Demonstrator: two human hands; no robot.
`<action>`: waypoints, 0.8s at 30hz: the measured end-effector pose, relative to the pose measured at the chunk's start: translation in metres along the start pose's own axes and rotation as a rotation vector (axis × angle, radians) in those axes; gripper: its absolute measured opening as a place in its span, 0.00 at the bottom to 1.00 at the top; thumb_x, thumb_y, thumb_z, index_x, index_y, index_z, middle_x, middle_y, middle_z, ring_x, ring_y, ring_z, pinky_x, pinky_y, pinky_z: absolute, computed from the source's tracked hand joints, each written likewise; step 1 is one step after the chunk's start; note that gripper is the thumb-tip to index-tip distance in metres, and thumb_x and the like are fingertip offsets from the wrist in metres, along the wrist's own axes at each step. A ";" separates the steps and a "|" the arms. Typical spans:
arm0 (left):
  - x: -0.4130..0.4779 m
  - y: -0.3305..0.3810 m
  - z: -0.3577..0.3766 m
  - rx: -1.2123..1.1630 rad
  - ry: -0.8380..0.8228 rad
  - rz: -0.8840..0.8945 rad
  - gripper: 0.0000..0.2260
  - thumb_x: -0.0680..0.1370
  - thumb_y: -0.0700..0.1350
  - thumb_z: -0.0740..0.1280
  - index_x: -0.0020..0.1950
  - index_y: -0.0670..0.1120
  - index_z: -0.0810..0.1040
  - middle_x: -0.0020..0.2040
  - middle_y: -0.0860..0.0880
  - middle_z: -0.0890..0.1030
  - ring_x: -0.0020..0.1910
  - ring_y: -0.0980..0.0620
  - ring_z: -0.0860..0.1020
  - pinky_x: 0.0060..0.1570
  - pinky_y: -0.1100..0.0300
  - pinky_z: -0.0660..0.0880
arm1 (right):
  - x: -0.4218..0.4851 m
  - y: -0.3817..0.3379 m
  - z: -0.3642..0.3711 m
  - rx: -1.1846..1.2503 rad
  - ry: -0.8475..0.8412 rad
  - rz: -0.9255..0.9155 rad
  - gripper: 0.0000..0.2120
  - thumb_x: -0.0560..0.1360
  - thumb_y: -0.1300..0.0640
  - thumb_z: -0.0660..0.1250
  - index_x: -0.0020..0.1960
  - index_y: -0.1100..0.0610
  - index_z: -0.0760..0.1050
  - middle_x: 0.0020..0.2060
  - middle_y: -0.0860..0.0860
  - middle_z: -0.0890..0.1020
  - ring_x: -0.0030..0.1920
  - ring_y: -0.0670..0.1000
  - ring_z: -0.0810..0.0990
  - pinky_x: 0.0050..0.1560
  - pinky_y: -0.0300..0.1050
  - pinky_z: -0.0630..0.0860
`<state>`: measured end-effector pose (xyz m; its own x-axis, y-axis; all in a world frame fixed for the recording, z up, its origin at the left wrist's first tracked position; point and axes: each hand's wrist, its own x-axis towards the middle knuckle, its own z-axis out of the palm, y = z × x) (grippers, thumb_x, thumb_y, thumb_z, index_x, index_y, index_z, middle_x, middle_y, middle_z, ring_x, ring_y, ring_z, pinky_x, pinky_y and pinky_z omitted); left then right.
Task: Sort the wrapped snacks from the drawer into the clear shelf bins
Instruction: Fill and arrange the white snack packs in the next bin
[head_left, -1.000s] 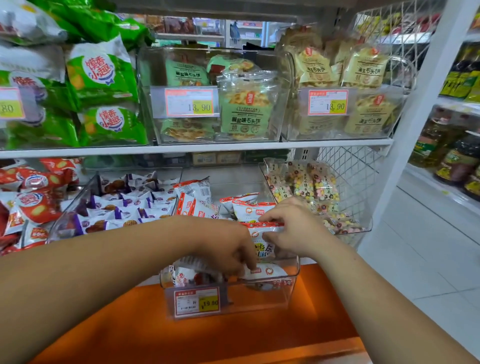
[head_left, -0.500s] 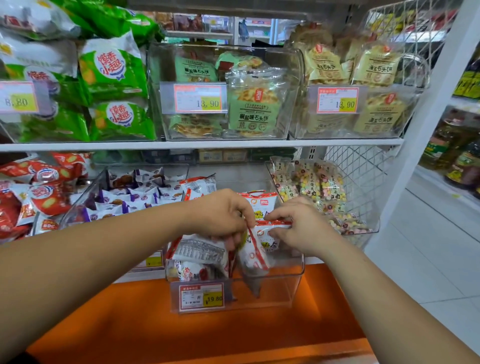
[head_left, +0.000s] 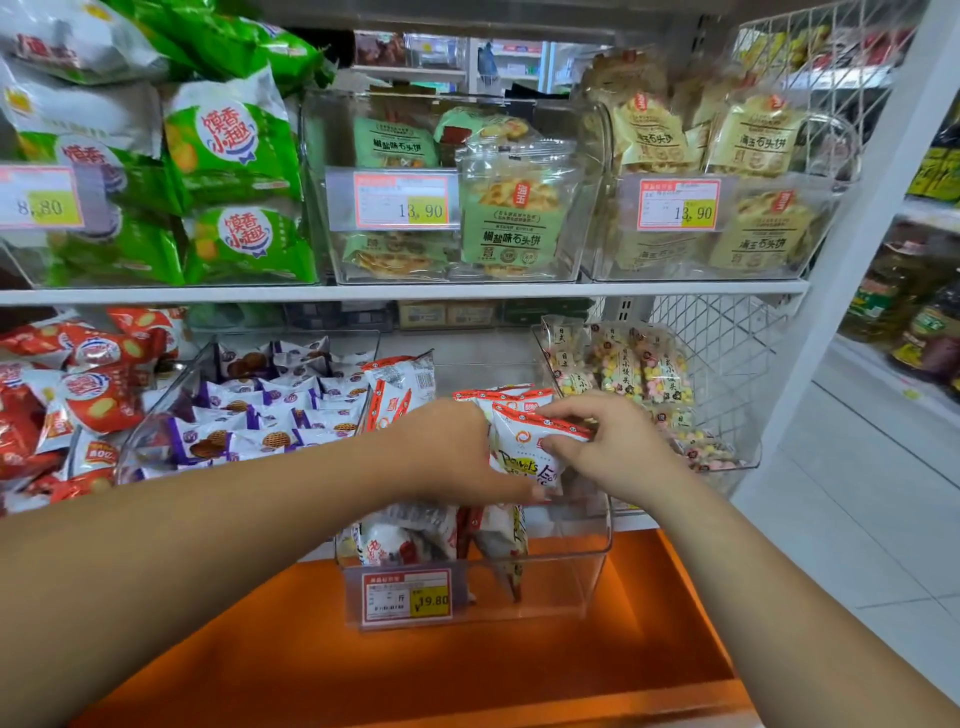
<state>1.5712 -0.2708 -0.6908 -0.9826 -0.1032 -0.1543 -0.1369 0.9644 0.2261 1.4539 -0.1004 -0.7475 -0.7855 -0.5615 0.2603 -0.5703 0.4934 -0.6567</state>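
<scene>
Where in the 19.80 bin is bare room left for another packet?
Bare: the right front of the clear bin, between the upright packets and its right wall. Crowded: its left half behind the price tag.

The left hand (head_left: 447, 457) covers the left edge of the white snack packet (head_left: 524, 454), and the right hand (head_left: 608, 447) covers its upper right corner. Both hands partly hide the packets (head_left: 410, 535) lying lower in the clear bin (head_left: 584, 571). The small print on the price label (head_left: 407, 597) is illegible. The bottles (head_left: 914, 322) at right are blurred and cropped.
</scene>
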 end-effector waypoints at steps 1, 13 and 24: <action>-0.001 0.006 0.005 0.079 -0.014 0.000 0.29 0.69 0.73 0.70 0.27 0.49 0.68 0.20 0.55 0.69 0.24 0.59 0.68 0.27 0.61 0.64 | 0.000 0.000 0.000 0.001 -0.009 0.003 0.15 0.73 0.56 0.78 0.58 0.47 0.85 0.55 0.44 0.80 0.55 0.46 0.80 0.59 0.43 0.76; 0.011 -0.014 0.024 -0.318 -0.046 0.121 0.21 0.71 0.33 0.74 0.59 0.50 0.77 0.45 0.53 0.85 0.39 0.61 0.80 0.39 0.66 0.76 | 0.002 -0.006 -0.010 0.114 0.187 -0.111 0.14 0.76 0.61 0.74 0.60 0.51 0.83 0.48 0.45 0.77 0.49 0.37 0.76 0.52 0.31 0.70; 0.005 -0.030 0.031 -0.303 -0.038 0.336 0.14 0.72 0.46 0.80 0.56 0.54 0.86 0.45 0.60 0.83 0.45 0.62 0.80 0.45 0.68 0.77 | -0.002 -0.017 -0.009 -0.109 -0.303 0.005 0.14 0.68 0.62 0.81 0.41 0.45 0.80 0.42 0.46 0.85 0.45 0.49 0.84 0.48 0.50 0.82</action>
<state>1.5743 -0.2926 -0.7276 -0.9743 0.2176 -0.0580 0.1527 0.8276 0.5401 1.4627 -0.1018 -0.7297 -0.6901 -0.7233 0.0240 -0.6020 0.5553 -0.5738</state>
